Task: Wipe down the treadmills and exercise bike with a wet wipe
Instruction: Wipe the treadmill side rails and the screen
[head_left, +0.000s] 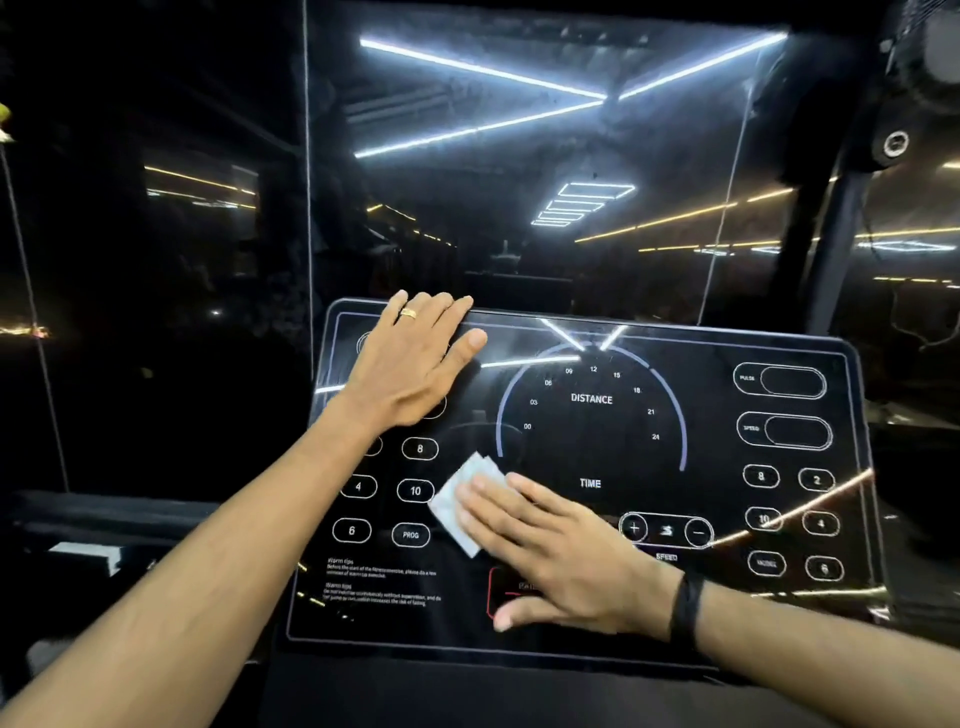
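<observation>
Two bare forearms reach onto one glossy treadmill console (587, 613). Flat, straight fingers of the right hand (561, 551) press one folded wet wipe (465, 501) left of the TIME label. Left hand (415, 364), ringed, lies flat, fingertips over the console's top edge, covering some buttons.

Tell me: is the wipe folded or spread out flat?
Folded. The wet wipe shows two stacked layered corners at its top edge, lying flat on the console panel under the right hand fingers.
</observation>
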